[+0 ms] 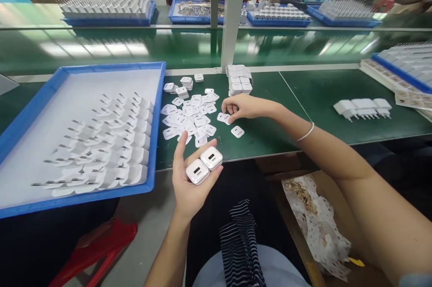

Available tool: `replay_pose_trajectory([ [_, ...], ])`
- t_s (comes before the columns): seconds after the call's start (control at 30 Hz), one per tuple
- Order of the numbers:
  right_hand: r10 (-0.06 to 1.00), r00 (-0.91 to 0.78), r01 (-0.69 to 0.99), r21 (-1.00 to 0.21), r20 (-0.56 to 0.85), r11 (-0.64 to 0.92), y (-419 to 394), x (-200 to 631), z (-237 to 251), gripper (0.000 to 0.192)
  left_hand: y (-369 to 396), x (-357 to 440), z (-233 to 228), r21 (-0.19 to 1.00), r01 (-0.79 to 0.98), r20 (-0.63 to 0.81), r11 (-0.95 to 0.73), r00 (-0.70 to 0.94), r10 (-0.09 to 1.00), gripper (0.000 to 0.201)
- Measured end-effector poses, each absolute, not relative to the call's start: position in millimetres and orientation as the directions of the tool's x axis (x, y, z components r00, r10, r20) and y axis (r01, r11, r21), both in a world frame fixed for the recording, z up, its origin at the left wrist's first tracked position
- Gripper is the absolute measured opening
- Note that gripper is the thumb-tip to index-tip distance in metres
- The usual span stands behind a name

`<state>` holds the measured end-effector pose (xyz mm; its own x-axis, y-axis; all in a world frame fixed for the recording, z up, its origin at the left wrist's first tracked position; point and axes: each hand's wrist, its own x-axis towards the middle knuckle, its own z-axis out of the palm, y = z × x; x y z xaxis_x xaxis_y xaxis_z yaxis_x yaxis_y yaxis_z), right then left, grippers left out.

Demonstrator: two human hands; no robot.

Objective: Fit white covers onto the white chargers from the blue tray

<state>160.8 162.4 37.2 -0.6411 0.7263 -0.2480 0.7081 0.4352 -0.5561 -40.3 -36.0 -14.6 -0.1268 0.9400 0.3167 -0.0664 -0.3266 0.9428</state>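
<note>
My left hand (192, 183) is closed around two white plug chargers (197, 171), held side by side with their dark port slots facing up. Over the green table my right hand (241, 107) bends its fingers down onto a small white face plate (223, 117), thumb and fingertips at its edge. Another loose plate (237, 132) lies just in front of that hand. To its left spreads a pile of similar white plates (192, 114), with short stacks (182, 92) behind them. A block of white charger housings (239, 79) stands beyond my right hand.
On the left, a blue tray (160, 120) holds rows of white chargers with prongs. More chargers (362, 108) lie at right, near another loaded tray (405, 69). A pale post (230, 17) rises at the table's back. Across the line, a person in orange works at trays.
</note>
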Motion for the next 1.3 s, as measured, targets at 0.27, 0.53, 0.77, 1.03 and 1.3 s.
replay_pose_trajectory([
  [0.27,0.700,-0.644,0.722,-0.547,-0.309,0.423,166.6,158.0,44.4,0.029,-37.2,-40.3,-20.0,0.949,-0.125,0.274,-0.288,-0.122,0.954,0.096],
  [0.53,0.541,-0.747,0.664,-0.451,-0.385,0.596,189.6,134.4,50.7,0.038,-37.6,-40.2,-21.1,0.952,-0.129,0.263,-0.277,-0.116,0.958,0.095],
  [0.77,0.568,-0.757,0.652,-0.414,-0.323,0.635,190.3,133.4,49.6,0.025,-39.7,-37.6,-21.6,0.954,-0.151,0.240,-0.257,-0.122,0.963,0.095],
  [1.03,0.804,-0.586,0.347,-0.927,-0.097,0.141,118.1,159.7,49.1,0.022,-38.4,-24.0,-19.8,0.947,-0.173,0.250,-0.269,-0.123,0.960,0.075],
  [1.3,0.974,-0.216,-0.056,-0.997,0.063,0.052,25.2,161.9,23.9,0.017,-33.5,12.7,-6.0,0.915,-0.245,0.331,-0.321,0.002,0.944,0.071],
])
